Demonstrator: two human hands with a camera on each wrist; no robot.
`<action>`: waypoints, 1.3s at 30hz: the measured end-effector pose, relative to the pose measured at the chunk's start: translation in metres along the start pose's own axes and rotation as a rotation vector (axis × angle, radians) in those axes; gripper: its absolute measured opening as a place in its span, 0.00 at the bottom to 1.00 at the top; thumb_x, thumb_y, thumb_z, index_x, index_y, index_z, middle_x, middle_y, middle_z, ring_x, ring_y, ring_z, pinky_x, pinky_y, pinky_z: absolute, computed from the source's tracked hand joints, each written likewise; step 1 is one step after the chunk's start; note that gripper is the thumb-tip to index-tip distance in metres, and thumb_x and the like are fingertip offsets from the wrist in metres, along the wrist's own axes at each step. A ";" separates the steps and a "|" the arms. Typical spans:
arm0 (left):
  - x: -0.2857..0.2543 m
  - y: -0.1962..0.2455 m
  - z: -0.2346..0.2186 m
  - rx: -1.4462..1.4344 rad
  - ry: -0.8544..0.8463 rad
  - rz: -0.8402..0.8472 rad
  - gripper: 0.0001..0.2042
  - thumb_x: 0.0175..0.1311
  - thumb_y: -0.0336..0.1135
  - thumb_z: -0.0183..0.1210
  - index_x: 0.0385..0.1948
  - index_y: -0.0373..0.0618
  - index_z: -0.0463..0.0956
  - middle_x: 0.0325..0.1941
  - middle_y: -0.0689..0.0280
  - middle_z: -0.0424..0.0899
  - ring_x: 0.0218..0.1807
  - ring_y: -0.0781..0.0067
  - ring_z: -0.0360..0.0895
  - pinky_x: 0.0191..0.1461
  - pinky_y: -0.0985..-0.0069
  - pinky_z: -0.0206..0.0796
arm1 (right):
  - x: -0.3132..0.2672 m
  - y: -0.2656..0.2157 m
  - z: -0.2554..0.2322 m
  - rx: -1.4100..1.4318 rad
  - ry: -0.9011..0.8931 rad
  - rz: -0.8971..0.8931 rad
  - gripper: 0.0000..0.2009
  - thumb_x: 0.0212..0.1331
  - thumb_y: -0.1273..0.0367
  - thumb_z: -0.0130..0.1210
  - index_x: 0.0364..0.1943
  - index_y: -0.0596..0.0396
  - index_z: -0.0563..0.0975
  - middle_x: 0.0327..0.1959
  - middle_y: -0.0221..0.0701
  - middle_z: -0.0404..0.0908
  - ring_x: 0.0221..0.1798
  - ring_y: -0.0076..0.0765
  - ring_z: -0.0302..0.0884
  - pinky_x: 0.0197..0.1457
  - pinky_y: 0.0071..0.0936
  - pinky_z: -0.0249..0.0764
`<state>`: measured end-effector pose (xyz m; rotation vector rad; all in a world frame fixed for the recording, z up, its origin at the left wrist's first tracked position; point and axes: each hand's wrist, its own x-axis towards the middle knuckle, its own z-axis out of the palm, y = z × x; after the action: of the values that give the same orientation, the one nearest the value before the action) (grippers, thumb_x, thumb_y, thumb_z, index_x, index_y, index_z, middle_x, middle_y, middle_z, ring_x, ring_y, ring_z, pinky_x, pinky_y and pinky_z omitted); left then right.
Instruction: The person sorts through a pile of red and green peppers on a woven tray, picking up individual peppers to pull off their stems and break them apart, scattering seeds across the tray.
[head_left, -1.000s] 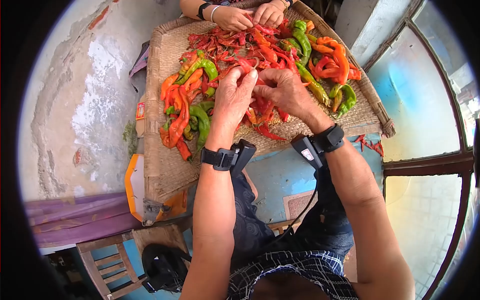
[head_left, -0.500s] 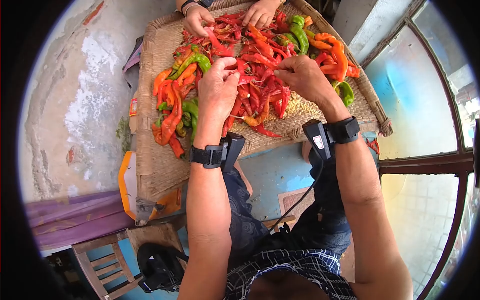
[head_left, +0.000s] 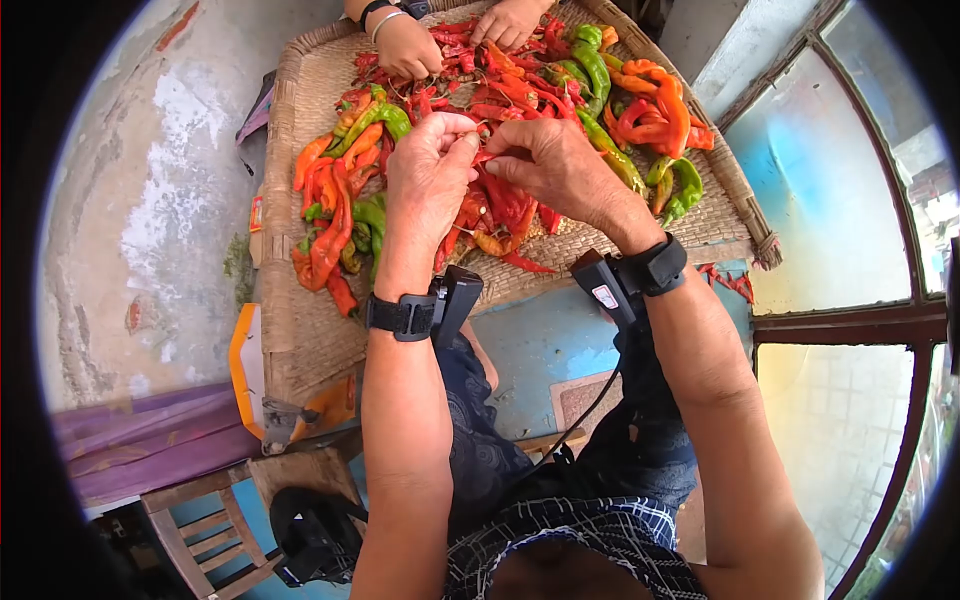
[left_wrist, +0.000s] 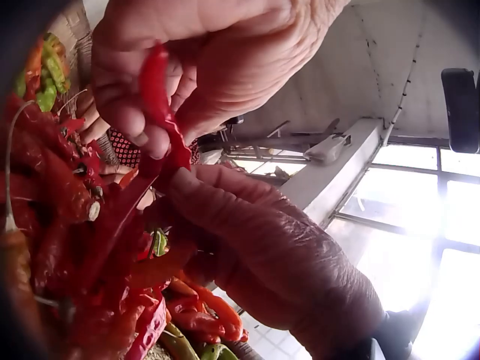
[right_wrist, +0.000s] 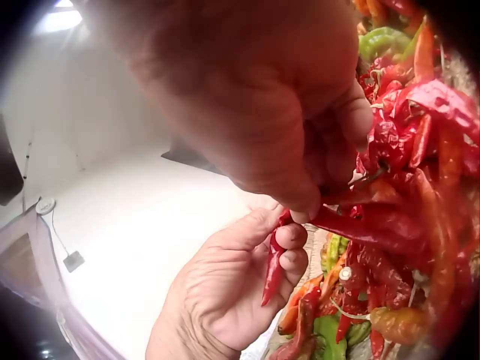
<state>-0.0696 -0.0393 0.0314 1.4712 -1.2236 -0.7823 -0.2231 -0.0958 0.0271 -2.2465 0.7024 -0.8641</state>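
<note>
Hands have been brought back together above the tray after being apart half a second ago, so a red chili is now pinched by the left hand and met by the right hand's closed fingertips.

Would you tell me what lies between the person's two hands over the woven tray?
A single red chilli spans the gap: the left hand pinches one end, the right hand meets the other. Both wrist views show it best.
</note>
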 end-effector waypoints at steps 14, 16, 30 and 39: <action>0.002 -0.005 -0.008 -0.187 0.048 0.097 0.14 0.62 0.27 0.53 0.51 0.42 0.70 0.38 0.67 0.80 0.34 0.85 0.74 0.37 0.86 0.66 | 0.014 0.031 -0.023 0.003 0.389 0.166 0.20 0.54 0.64 0.60 0.47 0.63 0.74 0.29 0.43 0.81 0.30 0.38 0.80 0.33 0.31 0.74; 0.001 -0.002 -0.008 -0.219 0.021 0.103 0.15 0.63 0.27 0.53 0.52 0.42 0.69 0.40 0.66 0.80 0.36 0.84 0.74 0.39 0.85 0.66 | 0.013 0.012 -0.015 -0.217 0.346 0.093 0.19 0.55 0.66 0.59 0.46 0.63 0.72 0.29 0.45 0.81 0.33 0.45 0.80 0.37 0.35 0.76; 0.003 -0.016 -0.003 0.180 -0.047 0.106 0.13 0.61 0.27 0.54 0.47 0.40 0.74 0.43 0.59 0.81 0.38 0.74 0.77 0.42 0.78 0.70 | 0.001 0.002 -0.028 0.589 0.141 0.411 0.08 0.61 0.66 0.56 0.29 0.54 0.77 0.20 0.19 0.74 0.22 0.12 0.69 0.25 0.10 0.65; -0.002 -0.011 0.010 0.729 -0.104 0.229 0.11 0.55 0.29 0.56 0.41 0.40 0.76 0.37 0.54 0.82 0.42 0.49 0.77 0.46 0.61 0.67 | 0.028 0.038 -0.013 -0.363 0.306 0.123 0.09 0.57 0.68 0.52 0.28 0.59 0.78 0.23 0.41 0.79 0.27 0.42 0.79 0.33 0.33 0.75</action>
<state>-0.0765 -0.0408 0.0175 1.8222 -1.8385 -0.2546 -0.2233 -0.1440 0.0190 -2.3724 1.2092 -1.1046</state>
